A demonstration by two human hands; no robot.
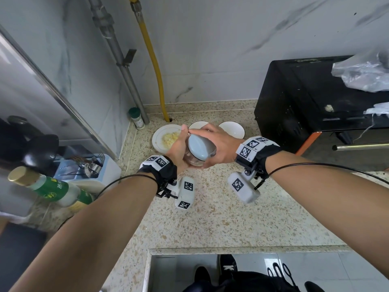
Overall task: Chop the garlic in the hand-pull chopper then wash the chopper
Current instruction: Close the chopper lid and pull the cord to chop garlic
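We see the hand-pull chopper (201, 149) held between both hands over the speckled stone counter (221, 207), its grey lid (202, 147) turned up toward us and its clear bowl (194, 161) showing below the lid's edge. The left hand (179, 148) wraps the bowl from the left side and underneath, thumb pointing up past the lid's rim. The right hand (221, 146) comes in from the right, fingers curled over the far edge of the lid, so both hands are closed round the chopper. Whether its base touches the counter we cannot tell, since the hands hide it.

Just behind the left hand sits a white plate (156, 137) with a small heap of chopped garlic (170, 138) on it. Two more white bowls (232, 128) stand beside it, the nearer one partly covered by the right hand's fingers.

Each wrist carries a black band with printed square markers and a grey block hanging below it.

To the right stands a black oven (305, 102) with crumpled plastic bags (364, 74) on top. In the back corner we find a small green-capped jar (136, 119), a grey pipe (122, 60) and a yellow hose (155, 66) — both run up the wall. At the left edge are a green-labelled bottle (50, 186) and a utensil holder (88, 167).
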